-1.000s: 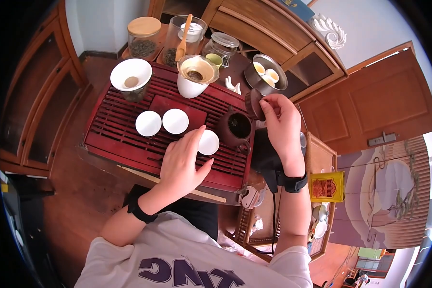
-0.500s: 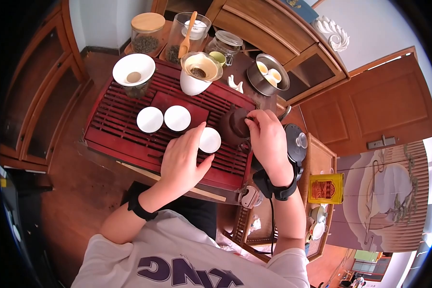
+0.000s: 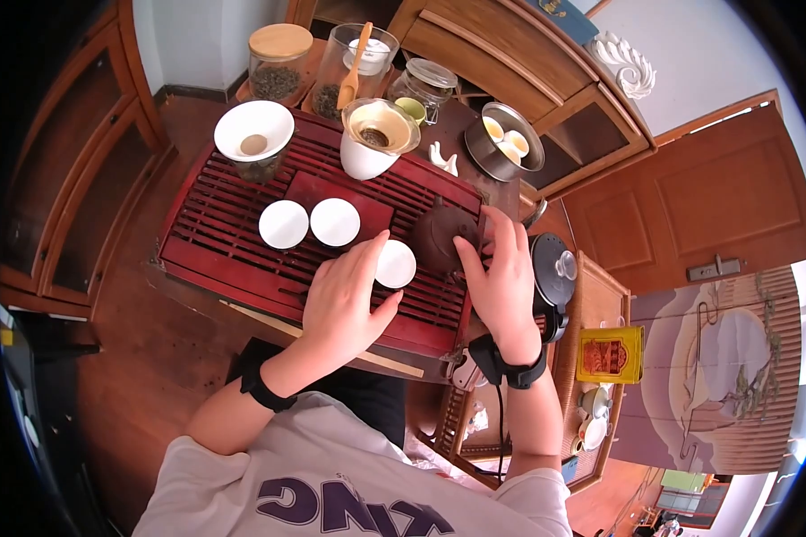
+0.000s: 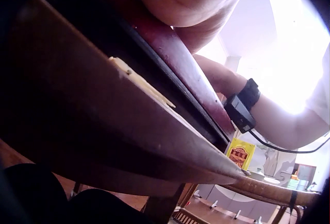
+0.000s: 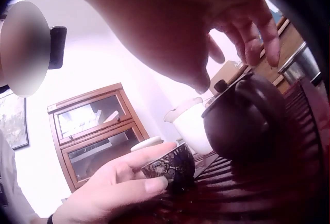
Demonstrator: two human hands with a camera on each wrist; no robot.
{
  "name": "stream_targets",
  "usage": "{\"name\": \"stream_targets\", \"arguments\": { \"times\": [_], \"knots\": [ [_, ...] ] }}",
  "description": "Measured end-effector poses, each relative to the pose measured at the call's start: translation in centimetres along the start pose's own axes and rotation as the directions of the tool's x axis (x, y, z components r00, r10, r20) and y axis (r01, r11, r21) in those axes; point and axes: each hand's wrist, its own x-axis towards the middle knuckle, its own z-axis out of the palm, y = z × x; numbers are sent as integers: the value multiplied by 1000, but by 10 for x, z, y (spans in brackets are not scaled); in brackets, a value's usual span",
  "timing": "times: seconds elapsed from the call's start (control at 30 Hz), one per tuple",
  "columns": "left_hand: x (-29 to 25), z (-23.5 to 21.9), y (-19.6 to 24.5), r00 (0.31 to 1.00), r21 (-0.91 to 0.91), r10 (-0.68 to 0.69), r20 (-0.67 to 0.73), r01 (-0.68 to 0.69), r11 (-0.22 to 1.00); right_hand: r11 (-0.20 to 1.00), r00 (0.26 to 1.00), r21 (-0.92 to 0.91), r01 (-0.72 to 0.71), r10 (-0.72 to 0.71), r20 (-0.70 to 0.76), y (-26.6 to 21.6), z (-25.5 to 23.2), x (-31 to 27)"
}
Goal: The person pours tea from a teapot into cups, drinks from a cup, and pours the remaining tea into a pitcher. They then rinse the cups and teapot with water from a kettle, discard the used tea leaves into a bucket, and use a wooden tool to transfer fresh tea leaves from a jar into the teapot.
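Note:
On the slatted red-brown tea tray [image 3: 242, 268], my left hand [image 3: 342, 295] holds a small teacup [image 3: 395, 264] between thumb and fingers. The cup is white inside, with a dark patterned outside [image 5: 175, 166] in the right wrist view. To its right stands a dark brown clay teapot [image 3: 433, 240] with its lid on. My right hand [image 3: 503, 291] hovers at the teapot with fingers spread and slightly bent. In the right wrist view its fingertips hang over the lid's knob [image 5: 220, 86], with a gap between. The left wrist view hides the left fingers.
Two white-lined cups [image 3: 284, 225] stand left of the held one. Behind are a white pitcher [image 3: 365, 163] bearing a strainer and a glass vessel [image 3: 258, 168] under a white funnel. Jars [image 3: 276, 76] and a metal bowl [image 3: 503, 143] line the back; a kettle [image 3: 553, 273] stands right.
My right hand has brought the lid from beside the teapot down onto its opening and let go of it. The left hand stays at the cup.

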Motion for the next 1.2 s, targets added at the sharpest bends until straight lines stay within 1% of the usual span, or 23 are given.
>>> {"name": "stream_targets", "arguments": {
  "times": [0.03,0.1,0.17,0.2,0.33,0.4,0.43,0.5,0.53,0.6,0.63,0.7,0.83,0.9,0.93,1.0,1.1,1.2],
  "knots": [
    [0,0,-1,1000,1,-1,-3,1,1000,997,998,43,-61,62,-28,-1,-1,-5],
    [-1,1,-1,999,10,22,-31,-22,1000,998,998,37,-51,52,-23,7,3,-14],
    [-1,1,-2,999,-1,23,-33,-23,1000,955,976,222,-198,171,136,11,5,-21],
    [-1,1,-2,999,-9,26,-34,-26,1000,945,976,265,-191,155,151,16,9,-22],
    [-2,2,-3,999,-11,26,-44,-26,1000,945,972,261,-196,153,177,22,13,-25],
    [-2,1,-3,999,-20,12,-38,-13,1000,818,940,472,-328,234,248,29,19,-29],
    [-2,1,-3,999,-20,11,-41,-11,1000,819,941,471,-326,231,249,28,19,-29],
    [-2,2,-4,999,-25,15,-36,-16,1000,714,929,595,-370,261,264,26,20,-30],
    [-2,2,-4,999,-25,14,-38,-15,1000,714,929,595,-369,260,264,26,19,-31],
    [-2,3,-4,999,-26,17,-42,-18,999,603,895,662,-445,321,309,23,18,-30],
    [-2,2,-4,999,-25,16,-44,-17,1000,604,896,663,-444,318,310,22,17,-29],
    [-2,2,-4,999,-16,26,-46,-27,1000,497,859,709,-501,385,337,20,16,-28],
    [-2,2,-5,999,-16,28,-36,-29,999,506,848,690,-518,409,337,23,15,-24],
    [-2,2,-5,999,-28,26,-25,-26,999,698,919,600,-392,318,231,26,18,-27],
    [-2,2,-4,999,-29,24,-25,-25,999,698,919,599,-393,318,232,25,18,-27],
    [-1,1,-3,1000,-27,13,-19,-13,1000,700,932,621,-353,318,172,22,19,-25],
    [-2,2,-4,1000,-28,10,-22,-11,1000,683,926,636,-360,347,152,24,19,-22],
    [-2,3,-4,999,-34,16,-32,-18,999,691,923,619,-374,345,172,18,3,-19]
  ]
}}
